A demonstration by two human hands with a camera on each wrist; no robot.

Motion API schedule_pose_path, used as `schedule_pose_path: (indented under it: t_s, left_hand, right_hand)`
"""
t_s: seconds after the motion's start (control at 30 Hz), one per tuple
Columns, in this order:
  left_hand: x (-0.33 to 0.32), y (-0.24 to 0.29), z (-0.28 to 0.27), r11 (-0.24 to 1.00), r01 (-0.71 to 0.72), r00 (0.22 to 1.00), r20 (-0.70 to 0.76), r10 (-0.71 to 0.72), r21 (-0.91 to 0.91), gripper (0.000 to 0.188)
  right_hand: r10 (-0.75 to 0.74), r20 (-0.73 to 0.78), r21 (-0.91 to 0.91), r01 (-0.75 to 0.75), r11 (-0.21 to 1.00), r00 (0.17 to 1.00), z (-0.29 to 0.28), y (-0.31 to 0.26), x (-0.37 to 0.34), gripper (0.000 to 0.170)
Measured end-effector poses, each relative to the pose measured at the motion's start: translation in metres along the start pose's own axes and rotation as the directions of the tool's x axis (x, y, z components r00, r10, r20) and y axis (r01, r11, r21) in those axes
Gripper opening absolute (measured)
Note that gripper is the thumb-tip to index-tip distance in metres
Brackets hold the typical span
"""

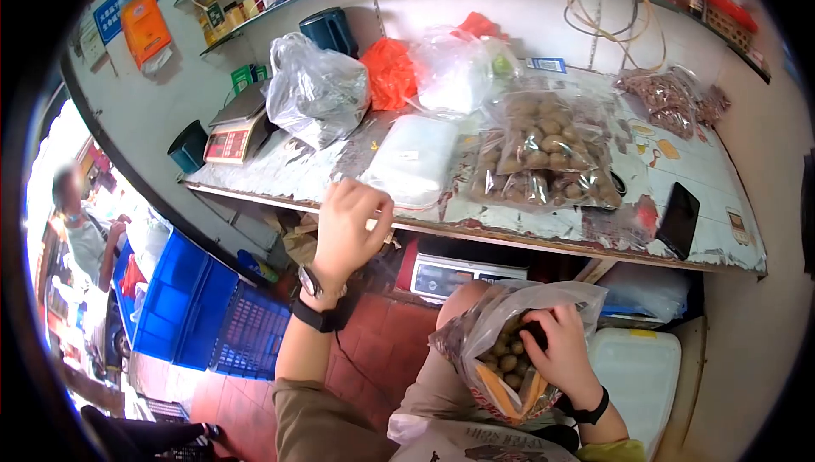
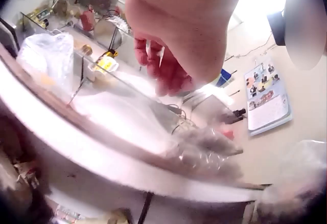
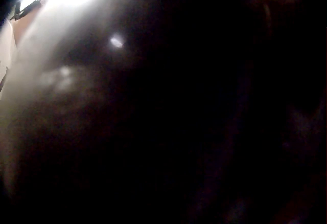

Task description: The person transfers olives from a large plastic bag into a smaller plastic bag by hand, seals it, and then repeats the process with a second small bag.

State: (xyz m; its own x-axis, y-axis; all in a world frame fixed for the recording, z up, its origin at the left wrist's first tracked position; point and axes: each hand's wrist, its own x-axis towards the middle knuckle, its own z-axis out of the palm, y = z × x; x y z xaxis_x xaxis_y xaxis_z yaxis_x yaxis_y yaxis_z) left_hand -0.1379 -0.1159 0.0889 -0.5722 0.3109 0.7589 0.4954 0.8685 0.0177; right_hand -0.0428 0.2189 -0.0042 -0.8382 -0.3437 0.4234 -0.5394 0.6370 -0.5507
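Head view put the printed bag (image 1: 556,295) low, over your lap, with its mouth gaping up at you and round brown pieces (image 1: 508,363) heaped inside. Your right hand (image 1: 558,358) was the nearer one by far: it reached in over the bag's right side, so the pieces lay just left of and below its bent fingers. You could not tell whether those fingertips pinched a piece; the right wrist view was almost black. The bag's long axis could not be told either, its lower end being hidden. Your left hand (image 1: 350,222) hung well apart, beyond the bag and to its left, fingers loosely curled around nothing visible. Farther beyond the bag, on the table (image 1: 475,226), lay flat clear bags (image 1: 412,156) and, right of those, filled bags (image 1: 543,135).
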Motion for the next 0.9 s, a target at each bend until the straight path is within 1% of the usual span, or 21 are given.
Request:
schedule_pose_path:
  t_s: [0.07,0.1,0.13,0.2,0.23,0.27,0.33,0.37,0.4,0.47,0.5,0.53,0.6,0.63,0.7,0.73,0.8,0.9]
  left_hand:
    - [-0.021,-0.003,0.009,0.996,-0.081,0.997,0.002,0.081,0.042,0.01]
    - [-0.028,-0.004,0.013,0.996,-0.057,0.996,0.079,0.052,0.07,0.019]
    - [-0.031,-0.005,0.019,0.996,-0.052,0.996,0.082,0.047,0.069,0.019]
    - [-0.03,-0.003,0.032,0.976,-0.058,0.998,0.047,0.049,0.211,0.025]
    - [-0.03,-0.003,0.037,0.965,-0.001,0.999,0.053,-0.013,0.261,0.03]
    - [-0.026,-0.004,0.041,0.968,0.001,0.999,0.051,-0.015,0.253,0.03]
    - [-0.015,-0.008,0.051,0.954,0.076,0.997,-0.023,-0.073,0.29,0.034]
    - [-0.01,-0.01,0.053,0.954,0.086,0.996,0.01,-0.093,0.287,0.039]
    - [-0.007,-0.013,0.057,0.956,0.087,0.996,0.01,-0.093,0.281,0.039]
    - [-0.004,-0.021,0.064,0.937,0.025,0.997,0.06,-0.049,0.349,0.039]
    - [-0.002,-0.023,0.065,0.951,0.039,0.993,0.096,-0.072,0.307,0.039]
    - [0.0,-0.026,0.067,0.952,0.039,0.993,0.098,-0.072,0.305,0.039]
    - [0.002,-0.033,0.071,0.922,0.005,1.0,0.018,-0.012,0.387,0.03]
    - [0.001,-0.033,0.071,0.923,0.005,1.0,0.018,-0.013,0.385,0.03]
    - [0.001,-0.034,0.069,0.929,-0.017,0.999,-0.025,0.028,0.369,0.021]
    - [0.0,-0.035,0.07,0.93,-0.018,0.999,-0.024,0.029,0.368,0.021]
    - [-0.004,-0.035,0.071,0.947,-0.017,0.996,-0.075,0.043,0.322,0.018]
    - [-0.008,-0.03,0.066,0.944,-0.013,0.995,-0.088,0.044,0.328,0.013]
  right_hand:
    - [0.0,0.01,0.004,0.0,1.0,1.0,0.001,0.0,0.001,0.022]
    - [0.003,0.015,0.008,-0.003,1.0,1.0,0.002,-0.001,0.002,0.023]
    - [0.004,0.021,0.008,-0.005,1.0,1.0,0.003,-0.003,0.002,0.023]
    - [-0.021,0.015,0.006,0.021,1.0,1.0,0.004,-0.004,0.004,0.023]
    - [-0.018,0.018,-0.001,0.018,1.0,1.0,0.004,-0.005,0.004,0.023]
    - [-0.025,0.015,0.002,0.025,1.0,1.0,0.005,-0.007,0.005,0.023]
    - [-0.026,0.013,-0.001,0.026,1.0,1.0,0.007,-0.01,0.005,0.023]
    - [-0.027,0.012,-0.007,0.027,1.0,1.0,0.008,-0.011,0.005,0.023]
    - [-0.028,0.01,-0.011,0.028,1.0,1.0,0.008,-0.012,0.005,0.023]
    - [-0.026,0.008,-0.015,0.026,1.0,1.0,0.007,-0.011,0.004,0.023]
    - [-0.027,0.006,-0.015,0.027,1.0,1.0,0.007,-0.011,0.004,0.023]
    - [-0.024,0.006,-0.016,0.024,1.0,1.0,0.007,-0.011,0.004,0.023]
    - [-0.014,0.013,-0.023,0.014,1.0,1.0,0.007,-0.01,0.003,0.024]
    - [-0.013,0.014,-0.023,0.013,1.0,1.0,0.006,-0.009,0.003,0.024]
    - [-0.011,0.02,-0.029,0.011,1.0,1.0,0.006,-0.008,0.003,0.024]
    - [-0.009,0.02,-0.029,0.01,1.0,1.0,0.006,-0.008,0.003,0.024]
    - [-0.002,0.017,-0.029,0.003,1.0,1.0,0.006,-0.007,0.002,0.023]
    - [-0.002,0.018,-0.028,0.003,1.0,1.0,0.004,-0.009,0.001,0.023]
